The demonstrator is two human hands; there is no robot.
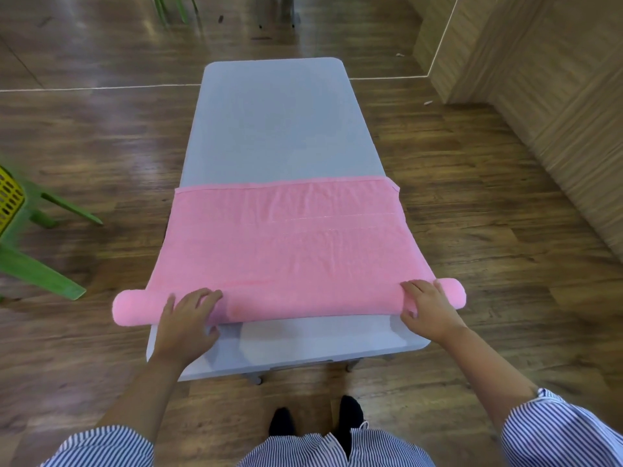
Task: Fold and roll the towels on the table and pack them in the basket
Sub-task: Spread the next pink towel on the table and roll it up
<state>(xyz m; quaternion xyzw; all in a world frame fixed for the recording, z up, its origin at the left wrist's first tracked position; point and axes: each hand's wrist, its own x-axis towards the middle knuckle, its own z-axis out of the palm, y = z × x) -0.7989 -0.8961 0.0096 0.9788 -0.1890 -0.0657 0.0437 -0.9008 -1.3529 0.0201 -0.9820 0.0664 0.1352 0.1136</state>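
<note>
A pink towel point(286, 230) lies folded across the near half of the white table point(276, 123). Its near edge is rolled into a thick tube point(135, 308) that sticks out past both table sides. My left hand point(187, 323) grips the roll left of centre, fingers curled over the top and thumb under it. My right hand point(426, 306) grips the roll near its right end the same way. The unrolled part stretches flat away from me. A yellow basket point(8, 197) shows at the left edge of the view.
The yellow basket sits on a green stool point(37, 264) on the wooden floor to the left. A wood-panelled wall point(539, 79) runs along the right. The table's far half is bare. My feet stand just behind the table's near edge.
</note>
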